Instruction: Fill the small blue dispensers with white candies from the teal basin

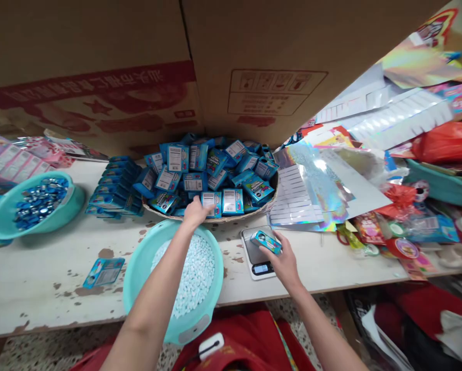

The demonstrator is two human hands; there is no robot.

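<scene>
My left hand (195, 212) reaches over the teal basin (138, 268) of small white pellets and closes its fingers on a blue packet (211, 200) at the front rim of a woven basket (269, 202) heaped with several blue packets. My right hand (283, 257) grips a small blue box (266, 241) and holds it just over the platform of a small digital scale (257, 256).
A stack of blue packets (115, 186) stands left of the basket, and one flat packet (103, 271) lies on the worn white table. A teal bowl of blue gems (33, 203) sits far left. Holographic sheets (319, 185) and assorted packaging pile up on the right. Cardboard boxes (254, 67) form the back.
</scene>
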